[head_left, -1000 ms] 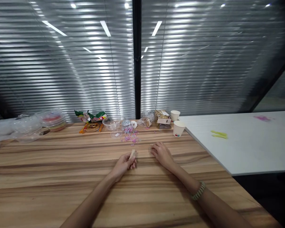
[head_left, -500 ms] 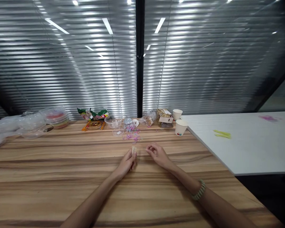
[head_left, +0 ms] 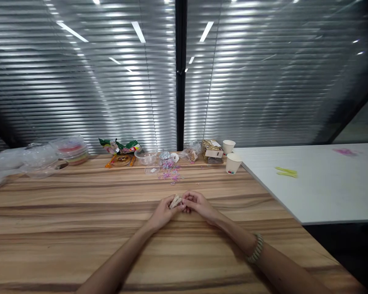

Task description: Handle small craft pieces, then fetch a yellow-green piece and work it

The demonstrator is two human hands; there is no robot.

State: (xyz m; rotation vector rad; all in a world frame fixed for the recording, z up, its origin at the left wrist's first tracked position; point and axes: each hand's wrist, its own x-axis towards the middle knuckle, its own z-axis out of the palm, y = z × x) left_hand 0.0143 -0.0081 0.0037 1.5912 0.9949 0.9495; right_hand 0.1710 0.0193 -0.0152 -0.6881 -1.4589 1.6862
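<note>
Since the wood-grain table (head_left: pixel 79 232) is the big surface here, I'd work low over it, well away from the edge where the white tabletop (head_left: pixel 325 192) butts up on the right, so a dropped piece doesn't go far. Next size down, hands: the left hand (head_left: pixel 163 213) is mostly closed, thumb and fingers gripping a small pale bundle (head_left: pixel 176 201) that pokes up between them. Right hand (head_left: pixel 201 207) is loosely curled, thumb and forefinger nearly together right by the bundle's right side. Honestly can't tell if those right fingertips are pinching anything, or what the bundle is made of, it's just too small to make out. So the bundle sits up front, between the two hands, in the left one's grip. My take: let the left be the clamp and the right do the fine stuff. Hold firm without squashing, small finger moves only, and don't let your left thumb crowd the spot the right tips need. Smallest of all, those pink and purple bits (head_left: pixel 171 175) scattered beyond your knuckles: mind your fingers don't sweep through them if you reach forward.
</note>
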